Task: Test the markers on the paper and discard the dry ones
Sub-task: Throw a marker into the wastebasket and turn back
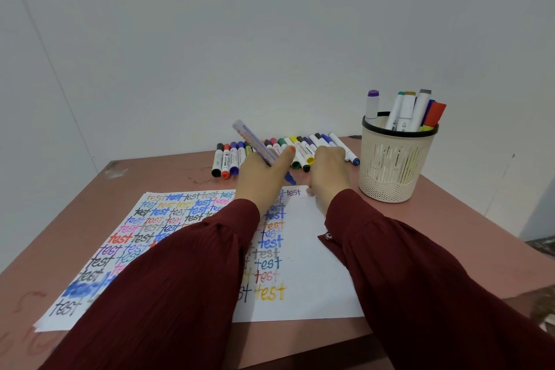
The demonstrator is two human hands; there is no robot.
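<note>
The paper lies flat on the table, in the middle of the view. Its left and middle parts are filled with the word "test" in many colours; the right strip is blank.

The left hand is over the sheet's far edge, at 12 o'clock from the sheet's centre. It grips the blue marker. The thumb lies along the barrel, and the other fingers are wrapped under it, out of sight. The blue marker is tilted, with its clear end high toward 11 o'clock and its blue tip low toward 5 o'clock. The tip sits just past the sheet's far edge. Contact with the table cannot be told.

The right hand is just beside the left, at its 3 o'clock, back up, over the sheet's far right corner. Its fingers bend down and away and are hidden, so whether they are spread, closed or holding anything cannot be told.

The marker row lies at 12 o'clock beyond both hands, capped and side by side; the hands cover its middle.

The cup stands upright at 2 o'clock, apart from the sheet. The cup markers lean inside it.

Dark red sleeves cross the sheet.
</note>
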